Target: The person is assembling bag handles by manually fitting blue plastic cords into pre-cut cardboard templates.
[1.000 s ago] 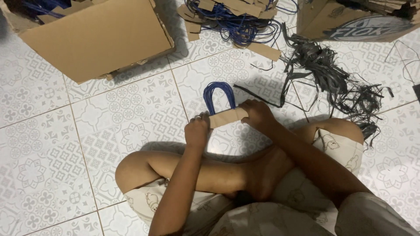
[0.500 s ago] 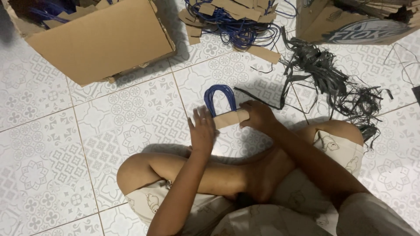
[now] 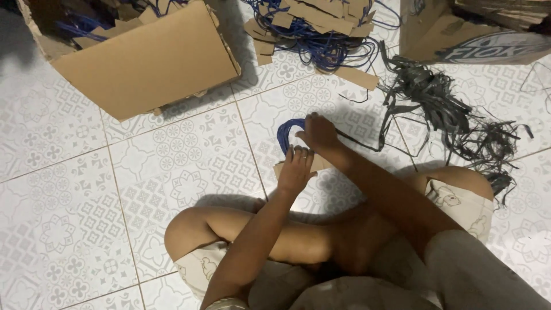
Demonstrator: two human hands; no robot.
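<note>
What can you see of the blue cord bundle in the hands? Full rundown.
The blue cord bundle is a loop of several thin blue strands, plastic-coated by the look of it, bent into an arch over the white patterned floor tiles. Only its left curve shows; the rest is hidden behind the hands. Its lower end meets a small brown cardboard piece, mostly covered. The right hand presses on the top of the loop; the left hand grips the card below. Strand count and ends cannot be told.
</note>
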